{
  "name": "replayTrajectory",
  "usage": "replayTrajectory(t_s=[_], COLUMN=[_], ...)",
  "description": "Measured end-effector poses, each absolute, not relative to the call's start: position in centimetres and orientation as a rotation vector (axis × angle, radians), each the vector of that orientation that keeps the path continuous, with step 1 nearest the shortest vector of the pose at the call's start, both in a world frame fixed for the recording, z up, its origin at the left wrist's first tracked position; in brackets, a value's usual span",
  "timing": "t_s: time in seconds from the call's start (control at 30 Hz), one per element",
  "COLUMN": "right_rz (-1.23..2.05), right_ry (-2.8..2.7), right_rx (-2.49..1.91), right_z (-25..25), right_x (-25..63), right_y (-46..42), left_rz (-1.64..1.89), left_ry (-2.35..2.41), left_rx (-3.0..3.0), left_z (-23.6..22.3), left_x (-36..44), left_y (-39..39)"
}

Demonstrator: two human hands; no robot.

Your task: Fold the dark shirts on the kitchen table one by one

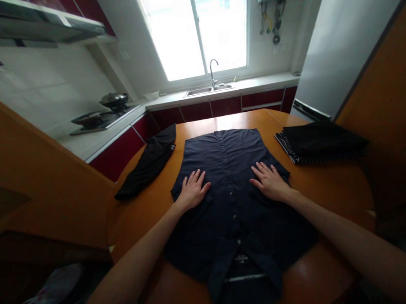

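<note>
A dark navy button-up shirt lies spread front side up, its collar nearest me and its hem toward the window. Several small buttons run down the middle placket. My left hand rests flat on the left side of the shirt, fingers spread. On the opposite side, my right hand lies flat too, its fingers apart. Neither hand grips the cloth. The sleeves cannot be made out clearly.
The shirt is on a round wooden table. A black folded garment lies at the left, and a stack of folded dark clothes at the right. Beyond stand a counter with a sink, a stove and a refrigerator.
</note>
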State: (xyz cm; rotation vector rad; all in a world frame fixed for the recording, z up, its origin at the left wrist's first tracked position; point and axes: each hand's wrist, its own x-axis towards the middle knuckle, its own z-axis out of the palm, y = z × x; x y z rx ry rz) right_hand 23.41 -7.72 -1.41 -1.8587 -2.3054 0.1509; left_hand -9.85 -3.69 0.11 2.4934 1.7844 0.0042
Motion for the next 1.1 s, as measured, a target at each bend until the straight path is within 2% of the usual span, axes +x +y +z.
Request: replayTrajectory(t_s=[1.1], right_rz=[0.165], right_ry=[-2.343], right_rx=[-1.797], right_z=[-2.1], right_x=[23.3], right_y=[-7.9], left_rz=[0.032], left_ry=[1.773], left_rx=[2.46], left_z=[0.7], left_x=[-10.1], left_y=[-4.2])
